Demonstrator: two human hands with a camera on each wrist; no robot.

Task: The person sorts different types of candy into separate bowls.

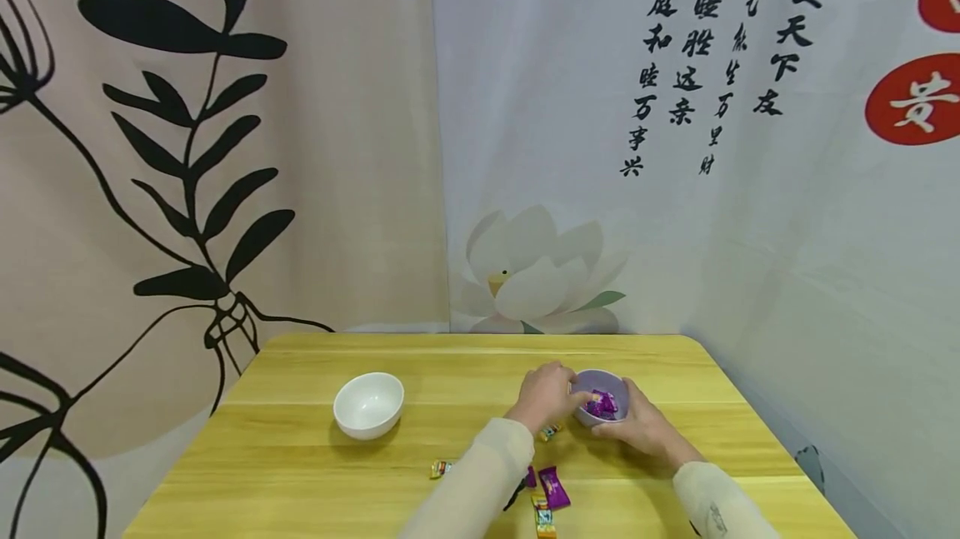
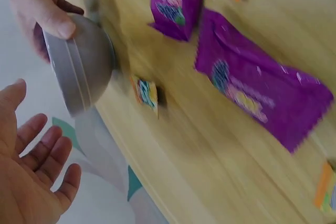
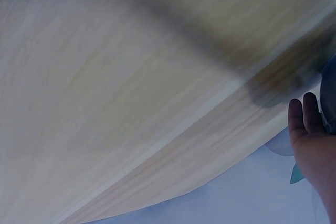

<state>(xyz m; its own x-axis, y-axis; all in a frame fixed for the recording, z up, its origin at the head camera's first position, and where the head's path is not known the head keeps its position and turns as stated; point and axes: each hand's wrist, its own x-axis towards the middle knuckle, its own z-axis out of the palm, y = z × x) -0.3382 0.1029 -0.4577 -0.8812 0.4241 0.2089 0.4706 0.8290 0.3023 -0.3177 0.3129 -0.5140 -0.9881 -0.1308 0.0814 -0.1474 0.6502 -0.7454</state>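
A lavender bowl (image 1: 615, 385) with purple-wrapped candies (image 1: 602, 406) inside stands tilted near the right of the table. My right hand (image 1: 643, 422) grips its right side, the thumb on the outer wall in the left wrist view. Beside the opposite rim is my left hand (image 1: 550, 395), its thumb reaching over the opening; in the left wrist view its fingers are loosely spread and hold nothing. Below it lies a small yellow candy (image 2: 146, 93). Closer to the person are purple-wrapped candies (image 1: 554, 488) and an orange-and-yellow candy (image 1: 543, 517), partly behind the left sleeve.
A white bowl (image 1: 367, 429) stands on the left of the wooden table (image 1: 285, 472). Another small yellow candy (image 1: 441, 469) lies left of the left forearm. A printed cloth (image 1: 360, 147) hangs behind the table's far edge.
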